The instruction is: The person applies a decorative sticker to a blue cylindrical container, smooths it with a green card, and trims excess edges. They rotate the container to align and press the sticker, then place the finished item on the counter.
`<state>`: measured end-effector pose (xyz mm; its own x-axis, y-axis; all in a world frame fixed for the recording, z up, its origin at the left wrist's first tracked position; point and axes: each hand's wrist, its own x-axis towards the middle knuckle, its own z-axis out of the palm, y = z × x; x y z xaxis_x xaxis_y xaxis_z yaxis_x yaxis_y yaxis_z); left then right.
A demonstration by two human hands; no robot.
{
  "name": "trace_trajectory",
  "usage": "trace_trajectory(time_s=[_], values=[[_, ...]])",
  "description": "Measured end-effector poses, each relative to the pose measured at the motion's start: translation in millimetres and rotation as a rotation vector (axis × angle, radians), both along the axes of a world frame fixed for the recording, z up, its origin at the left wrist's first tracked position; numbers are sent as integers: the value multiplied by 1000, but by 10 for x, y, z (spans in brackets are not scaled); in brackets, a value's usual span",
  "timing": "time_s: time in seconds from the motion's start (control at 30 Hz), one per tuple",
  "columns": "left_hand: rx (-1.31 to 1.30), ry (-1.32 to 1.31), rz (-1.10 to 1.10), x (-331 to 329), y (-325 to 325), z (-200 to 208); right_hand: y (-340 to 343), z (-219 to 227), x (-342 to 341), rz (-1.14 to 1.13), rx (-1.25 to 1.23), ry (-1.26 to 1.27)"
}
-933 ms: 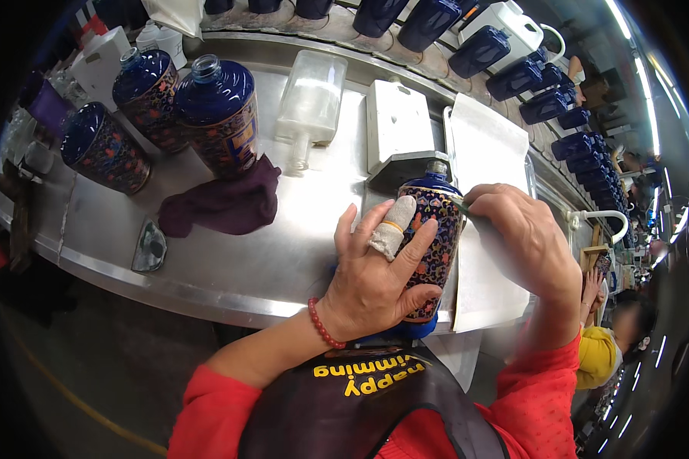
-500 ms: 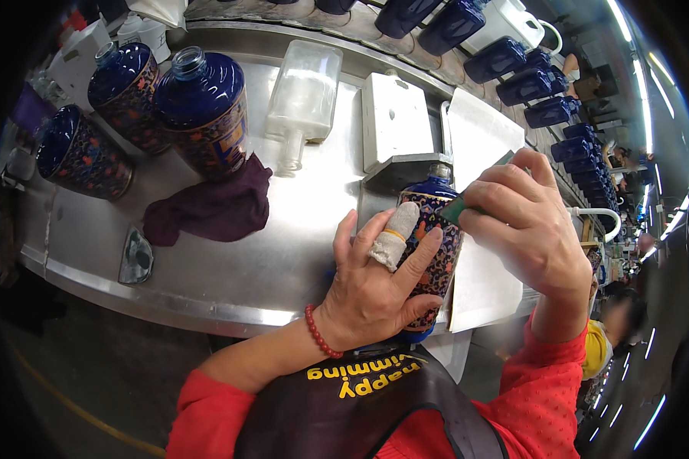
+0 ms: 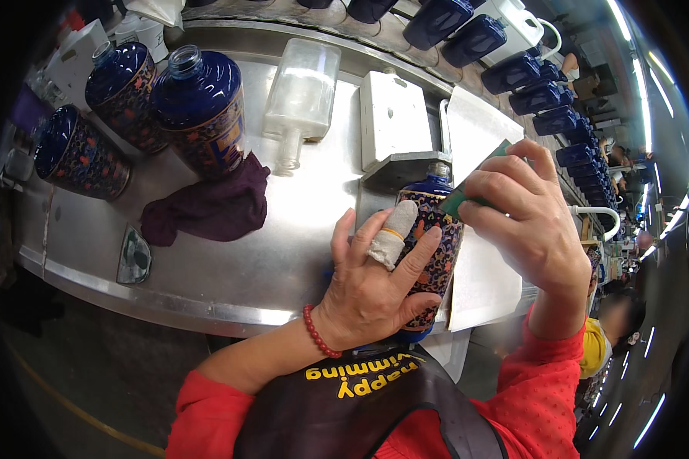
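A dark blue glass bottle (image 3: 434, 256) with a colourful floral pattern lies tilted in front of me, its bare neck pointing away. My left hand (image 3: 375, 283) holds it from the left, thumb and fingers laid over the patterned side. One of its fingers wears a pale cloth cover (image 3: 394, 237) with a yellow band. Between the fingers and thumb of my right hand (image 3: 520, 214) is pinched a thin green scraper (image 3: 453, 203). The scraper's edge touches, or nearly touches, the bottle's upper right side; I cannot tell which.
Several patterned blue bottles (image 3: 199, 115) stand at the left beside a crumpled purple cloth (image 3: 207, 200). A clear bottle (image 3: 302, 92) lies beyond my left hand, next to a white block (image 3: 394, 118). Plain blue bottles (image 3: 475, 38) line a conveyor (image 3: 283, 17) at the back and right.
My right hand has tilted and shifted slightly, showing more of the green scraper. My left hand stays on the bottle. The blue bottles on the conveyor have moved left.
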<state>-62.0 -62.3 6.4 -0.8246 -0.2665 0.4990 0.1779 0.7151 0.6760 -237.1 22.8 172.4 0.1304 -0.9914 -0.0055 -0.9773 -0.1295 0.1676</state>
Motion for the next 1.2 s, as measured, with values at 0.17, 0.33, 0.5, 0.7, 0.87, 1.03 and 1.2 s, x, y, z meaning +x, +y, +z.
trace_trajectory(time_s=[0.17,0.33,0.5,0.7,0.87,1.03,1.2], values=[[-24,-13,31,-34,-29,46,95,-13,-30,-22,-164,-13],[-52,-46,56,-79,-65,81,338,-186,-13,-154,-321,-139],[-95,-34,78,-70,-67,76,598,-424,58,-328,-391,-377],[81,-22,52,-60,-146,9,639,-655,246,-375,-213,-251],[3,-43,53,-61,-77,-10,591,-730,324,-380,-143,-196],[-2,-43,55,-85,-49,-28,585,-746,323,-350,-167,-200],[-8,-36,45,-86,-49,-35,582,-749,321,-338,-190,-203]])
